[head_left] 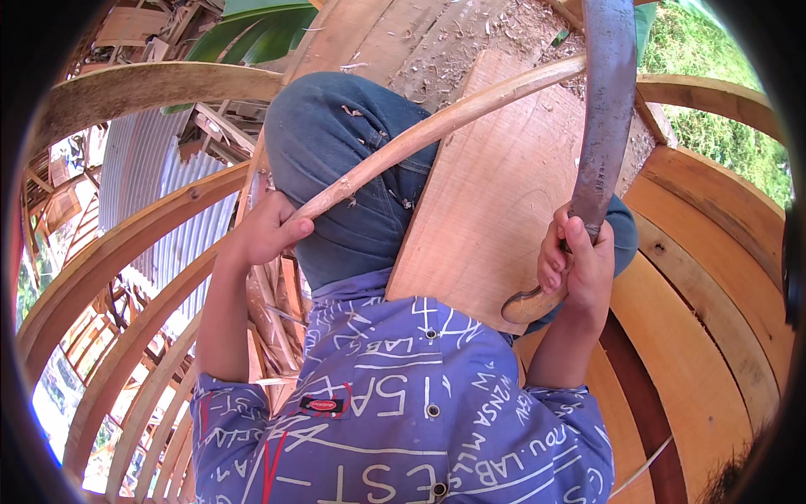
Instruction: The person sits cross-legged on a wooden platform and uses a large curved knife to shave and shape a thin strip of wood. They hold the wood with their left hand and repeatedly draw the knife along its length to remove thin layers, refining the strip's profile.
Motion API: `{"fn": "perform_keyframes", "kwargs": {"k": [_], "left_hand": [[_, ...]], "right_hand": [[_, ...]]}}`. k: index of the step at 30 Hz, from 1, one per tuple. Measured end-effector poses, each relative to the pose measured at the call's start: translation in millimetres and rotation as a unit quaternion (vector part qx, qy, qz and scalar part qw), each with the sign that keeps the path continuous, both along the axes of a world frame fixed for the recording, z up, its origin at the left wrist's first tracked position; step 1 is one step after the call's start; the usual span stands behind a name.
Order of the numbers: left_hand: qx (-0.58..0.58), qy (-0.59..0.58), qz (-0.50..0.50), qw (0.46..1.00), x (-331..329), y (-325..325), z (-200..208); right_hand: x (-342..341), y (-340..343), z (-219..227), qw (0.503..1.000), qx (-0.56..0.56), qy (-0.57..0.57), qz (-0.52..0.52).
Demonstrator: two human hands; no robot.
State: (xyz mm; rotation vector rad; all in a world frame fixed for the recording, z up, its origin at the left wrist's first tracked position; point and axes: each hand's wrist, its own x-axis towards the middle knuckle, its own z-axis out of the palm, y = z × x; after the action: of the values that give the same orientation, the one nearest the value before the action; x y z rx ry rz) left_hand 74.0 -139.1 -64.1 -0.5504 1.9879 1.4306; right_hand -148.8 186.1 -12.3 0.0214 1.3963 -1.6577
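My left hand [273,228] is closed around the near end of a long, pale, slightly curved wooden stick [437,126]. The stick slants up to the right across my knee, and its far end meets or passes behind the blade; I cannot tell which. In my right hand [579,260] is a machete [606,109], gripped by its curved wooden handle, with the broad dark blade pointing away from me. Beneath the stick and blade, a wide light wooden board [478,210] rests between my legs.
Curved wooden ribs [143,218] rise on the left, and planks [705,294] form a wall on the right. Shavings [462,34] litter the planking ahead. Corrugated metal sheets [168,202] and timber lie beyond the ribs. Green leaves [252,34] hang at the far left.
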Motion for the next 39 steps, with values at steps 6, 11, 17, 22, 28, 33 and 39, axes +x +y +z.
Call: {"fn": "perform_keyframes", "kwargs": {"k": [6, 11, 17, 22, 28, 33, 39], "left_hand": [[-0.049, 0.030, -0.001, 0.998, 5.1, 0.7, -3.1], [-0.036, -0.001, -0.013, 0.999, 8.9, -4.8, -10.4], [-0.021, -0.004, 0.004, 1.000, -0.3, 0.3, 1.7], [-0.015, 0.010, 0.006, 1.000, 2.3, -2.3, -2.0], [-0.016, 0.020, 0.010, 1.000, 2.8, 0.3, -2.6], [-0.003, 0.018, 0.017, 1.000, 2.1, 0.7, -0.3], [-0.008, 0.014, 0.034, 0.999, -1.6, 3.5, 1.8]], "right_hand": [[23.6, -3.0, -2.9, 0.993, 0.041, -0.049, 0.103], [16.9, 3.1, -7.9, 0.986, -0.030, -0.122, 0.106], [17.3, 11.1, -28.4, 0.948, -0.148, -0.268, 0.090], [23.8, 8.4, -28.5, 0.911, -0.244, -0.320, 0.090], [12.5, 3.3, -12.8, 0.986, -0.086, -0.136, 0.049], [-1.8, 7.4, -4.4, 0.999, -0.037, -0.038, -0.011], [23.5, -6.2, -1.8, 0.991, 0.049, -0.076, 0.103]]}}
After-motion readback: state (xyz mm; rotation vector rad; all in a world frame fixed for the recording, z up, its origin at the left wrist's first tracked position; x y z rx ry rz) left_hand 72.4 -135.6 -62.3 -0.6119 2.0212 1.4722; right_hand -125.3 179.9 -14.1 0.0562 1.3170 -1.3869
